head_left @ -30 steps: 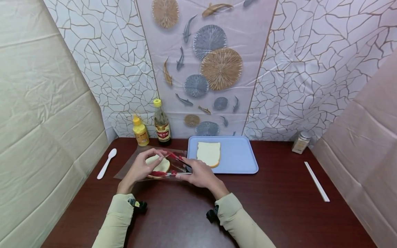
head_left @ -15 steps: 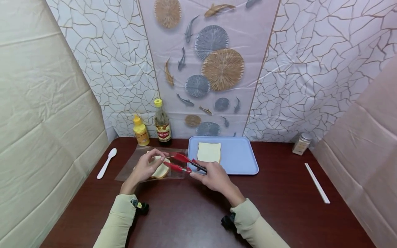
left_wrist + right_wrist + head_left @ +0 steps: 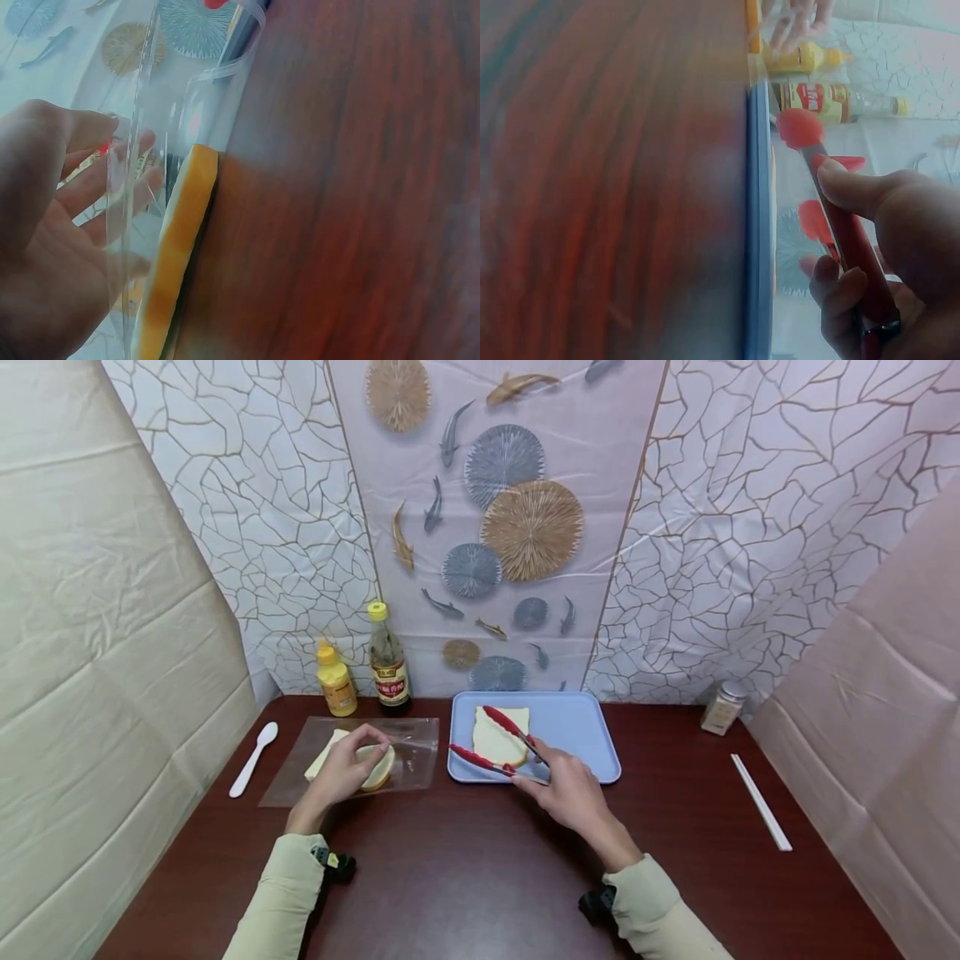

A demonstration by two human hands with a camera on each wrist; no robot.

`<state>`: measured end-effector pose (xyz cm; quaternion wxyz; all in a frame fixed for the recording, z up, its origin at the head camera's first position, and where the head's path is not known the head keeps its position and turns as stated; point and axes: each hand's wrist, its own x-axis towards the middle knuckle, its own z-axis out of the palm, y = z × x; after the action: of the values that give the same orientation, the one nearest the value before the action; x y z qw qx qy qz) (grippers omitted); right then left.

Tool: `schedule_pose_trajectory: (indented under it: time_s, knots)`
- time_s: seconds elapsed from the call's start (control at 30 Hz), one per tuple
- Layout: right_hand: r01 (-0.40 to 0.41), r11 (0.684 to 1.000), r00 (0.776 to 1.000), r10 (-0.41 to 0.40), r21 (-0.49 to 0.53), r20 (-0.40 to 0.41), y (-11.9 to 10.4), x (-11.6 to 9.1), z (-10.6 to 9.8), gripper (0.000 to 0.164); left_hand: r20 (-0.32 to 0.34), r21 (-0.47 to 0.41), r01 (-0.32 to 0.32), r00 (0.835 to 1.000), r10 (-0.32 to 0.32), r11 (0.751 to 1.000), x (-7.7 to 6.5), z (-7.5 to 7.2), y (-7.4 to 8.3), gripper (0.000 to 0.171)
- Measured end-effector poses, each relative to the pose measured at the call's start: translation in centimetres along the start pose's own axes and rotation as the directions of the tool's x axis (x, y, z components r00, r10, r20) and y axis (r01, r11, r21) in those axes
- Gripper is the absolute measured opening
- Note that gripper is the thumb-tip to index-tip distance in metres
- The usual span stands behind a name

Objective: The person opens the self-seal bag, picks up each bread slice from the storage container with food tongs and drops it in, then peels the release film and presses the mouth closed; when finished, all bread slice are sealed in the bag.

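The left hand [image 3: 347, 768] pinches a clear bag [image 3: 420, 752] at left; the right hand [image 3: 572, 789] grips red tongs [image 3: 506, 722], which I see spread above the tray [image 3: 573, 735] and its bread slice [image 3: 492, 743].

Dark red-brown table [image 3: 465, 868] | white spoon [image 3: 253, 760] | yellow bottle [image 3: 337, 683] | glass bottle [image 3: 389, 672] | clear bag [image 3: 418, 745] | blue tray [image 3: 573, 735] | jar [image 3: 723, 708] | chopsticks [image 3: 761, 802]

The bench [image 3: 450, 885] has a glossy wood grain. The bag [image 3: 420, 745] is shiny clear plastic, the tongs [image 3: 506, 722] partly metal.
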<state>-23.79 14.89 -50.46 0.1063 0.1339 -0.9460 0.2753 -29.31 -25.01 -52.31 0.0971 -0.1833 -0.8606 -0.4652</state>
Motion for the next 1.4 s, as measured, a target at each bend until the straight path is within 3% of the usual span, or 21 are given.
schedule_pose_trajectory:
  time_s: [0.33,0.73,1.1,1.4]
  knots:
    - [-0.108,0.992,0.994,0.109,-0.072,0.016,2.1,-1.1,-1.6,0.092,0.014,-0.006,-0.013,1.000,0.014,1.000,0.1,0.4,0.0,0.007]
    - [-0.218,0.975,0.975,0.220,-0.047,0.044,6.2,-3.4,-5.0,0.095,0.020,0.031,-0.018,1.000,0.017,0.999,-0.1,0.0,-0.4,0.006]
    - [-0.259,0.966,0.961,0.257,0.003,0.104,6.0,-0.7,-3.6,0.096,0.020,0.025,-0.014,1.000,0.014,1.000,-0.2,0.4,-0.2,0.007]
    - [-0.293,0.956,0.947,0.293,-0.021,0.133,5.7,0.6,-2.7,0.100,0.019,0.041,-0.011,1.000,0.010,0.999,-0.2,0.4,-0.3,0.006]
